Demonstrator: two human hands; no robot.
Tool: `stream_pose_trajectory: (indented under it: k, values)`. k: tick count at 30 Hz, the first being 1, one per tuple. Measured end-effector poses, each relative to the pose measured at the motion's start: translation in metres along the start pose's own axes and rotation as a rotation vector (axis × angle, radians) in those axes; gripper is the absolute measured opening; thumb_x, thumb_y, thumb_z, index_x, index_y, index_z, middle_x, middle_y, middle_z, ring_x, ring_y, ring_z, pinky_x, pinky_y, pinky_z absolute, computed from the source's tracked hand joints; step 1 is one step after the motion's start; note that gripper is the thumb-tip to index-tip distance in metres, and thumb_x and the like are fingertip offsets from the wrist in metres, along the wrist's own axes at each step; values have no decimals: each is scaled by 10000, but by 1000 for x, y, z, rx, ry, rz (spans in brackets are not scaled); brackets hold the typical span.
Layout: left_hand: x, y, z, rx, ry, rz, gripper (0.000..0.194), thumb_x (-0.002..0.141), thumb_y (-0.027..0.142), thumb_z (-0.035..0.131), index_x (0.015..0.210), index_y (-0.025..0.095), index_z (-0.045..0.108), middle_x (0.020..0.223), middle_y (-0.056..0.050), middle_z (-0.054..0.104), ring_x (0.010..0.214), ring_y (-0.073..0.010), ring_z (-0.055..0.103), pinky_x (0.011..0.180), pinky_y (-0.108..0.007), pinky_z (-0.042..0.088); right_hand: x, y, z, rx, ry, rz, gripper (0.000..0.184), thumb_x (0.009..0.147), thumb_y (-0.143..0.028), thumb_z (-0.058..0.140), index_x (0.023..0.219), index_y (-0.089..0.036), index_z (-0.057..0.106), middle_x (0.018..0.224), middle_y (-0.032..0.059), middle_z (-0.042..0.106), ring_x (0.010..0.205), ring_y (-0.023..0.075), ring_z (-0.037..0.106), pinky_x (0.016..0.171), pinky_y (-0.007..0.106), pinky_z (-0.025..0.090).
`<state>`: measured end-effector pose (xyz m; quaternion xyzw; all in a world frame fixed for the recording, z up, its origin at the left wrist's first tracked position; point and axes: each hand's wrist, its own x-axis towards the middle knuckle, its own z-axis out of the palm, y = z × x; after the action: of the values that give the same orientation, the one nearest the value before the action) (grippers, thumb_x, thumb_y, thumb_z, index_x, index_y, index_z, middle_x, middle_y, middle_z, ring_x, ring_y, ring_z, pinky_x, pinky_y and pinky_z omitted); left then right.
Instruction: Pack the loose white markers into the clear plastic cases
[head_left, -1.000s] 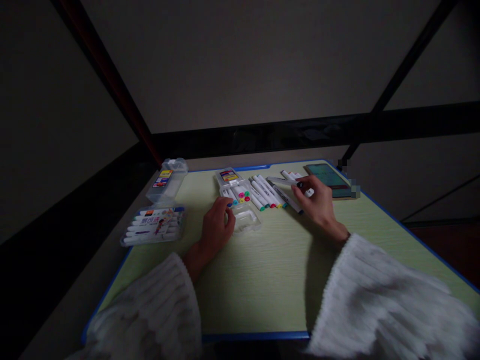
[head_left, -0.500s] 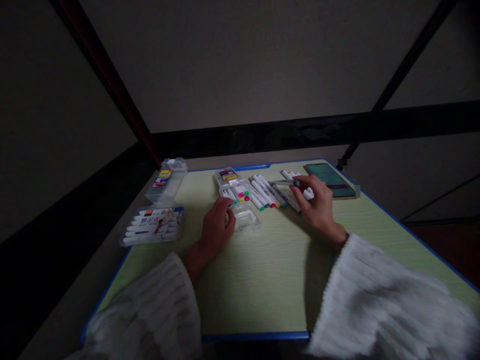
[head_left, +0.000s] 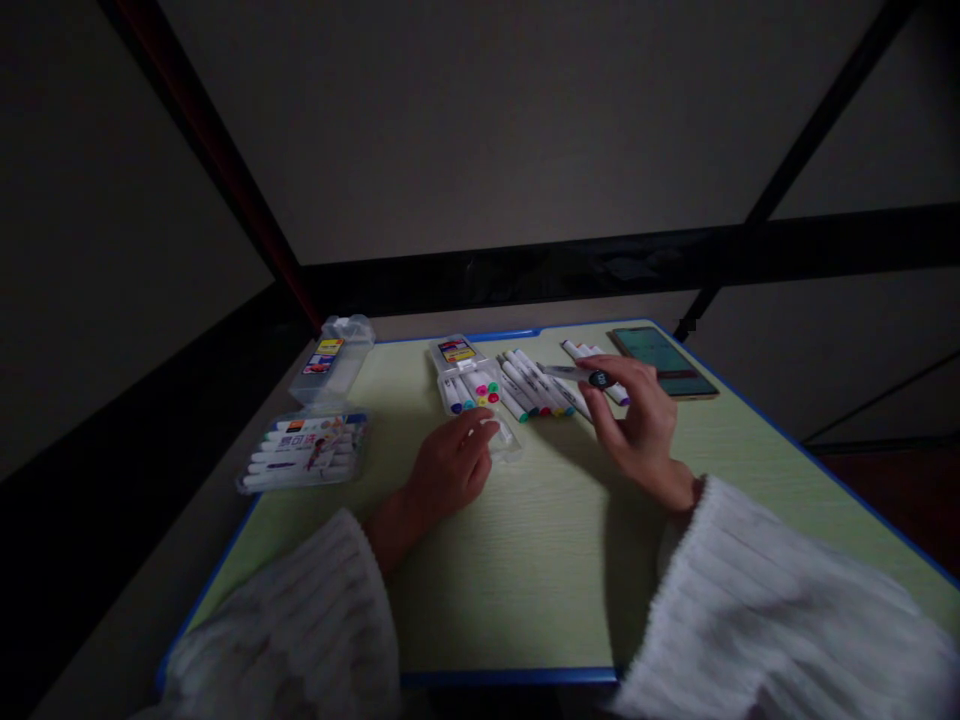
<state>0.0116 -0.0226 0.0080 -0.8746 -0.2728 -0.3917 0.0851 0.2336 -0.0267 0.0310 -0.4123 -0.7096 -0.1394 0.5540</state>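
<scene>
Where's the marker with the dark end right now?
In the head view, right of centre: the dark-ended marker is held in the right hand, just right of the loose marker row.

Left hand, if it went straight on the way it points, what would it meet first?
Likely the loose white markers, just past the clear plastic case part that the left hand partly covers. Depth is unclear, though: if low, it could catch that part first.

The tabletop [head_left: 525, 560] is pale green edged blue, the markers [head_left: 535, 383] white with colourful ends, the sleeves [head_left: 757, 590] ribbed white.
</scene>
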Motion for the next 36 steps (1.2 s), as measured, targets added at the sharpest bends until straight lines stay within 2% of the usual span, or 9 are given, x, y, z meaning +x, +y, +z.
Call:
stream_pose_trajectory:
  k: [4, 8, 12, 17, 21, 30, 36]
  values:
    - [2, 6, -2, 1, -63, 116, 373, 752, 35, 404, 1085, 165, 505, 1133, -135, 543, 936, -174, 569, 760, -294, 508, 1, -9, -2, 28, -12, -76, 230, 832, -170, 498, 1050, -234, 535, 890, 53, 667, 847, 216, 619, 753, 370, 436]
    - [5, 10, -1, 17, -100, 185, 413, 766, 50, 376, 1146, 164, 490, 1204, -146, 500, 1061, -222, 522, 835, -350, 477, 3, -18, -2, 66, -23, -116, 280, 844, -174, 481, 1115, -234, 516, 875, 57, 675, 814, 213, 625, 725, 357, 430]
    - [7, 12, 1, 17, -142, 192, 452, 790, 70, 363, 1213, 201, 449, 1284, -141, 442, 1144, -248, 466, 892, -411, 445, 3, -23, -1, 120, -87, -137, 338, 847, -175, 473, 1178, -242, 487, 895, 52, 673, 792, 204, 617, 714, 350, 424]
    - [11, 14, 1, 33, -201, 176, 459, 793, 70, 382, 1233, 191, 436, 1358, -151, 358, 1187, -279, 412, 928, -432, 417, 1, -26, 1, 212, -157, -208, 393, 850, -161, 462, 1235, -237, 444, 948, 63, 662, 785, 200, 609, 677, 347, 422]
    - [12, 15, 2, 72, -231, 180, 479, 752, 42, 403, 1213, 166, 447, 1333, -163, 375, 1159, -280, 428, 918, -425, 422, 0, -29, 3, 260, -190, -244, 400, 860, -154, 448, 1253, -229, 426, 963, 68, 659, 796, 196, 608, 670, 342, 423]
    - [11, 15, 2, 110, -241, 169, 360, 754, 59, 417, 1086, 161, 512, 1273, -141, 443, 1104, -249, 464, 880, -396, 453, 0, -34, 1, 294, -239, -295, 407, 871, -150, 436, 1273, -202, 399, 970, 80, 652, 821, 190, 588, 692, 344, 435]
    - [13, 16, 1, 114, -203, 202, 324, 761, 64, 409, 1055, 133, 529, 1189, -157, 499, 1081, -252, 467, 855, -381, 457, 0, -35, 3, 279, -248, -255, 337, 834, -145, 520, 1167, -166, 476, 926, 82, 649, 817, 190, 570, 695, 335, 447]
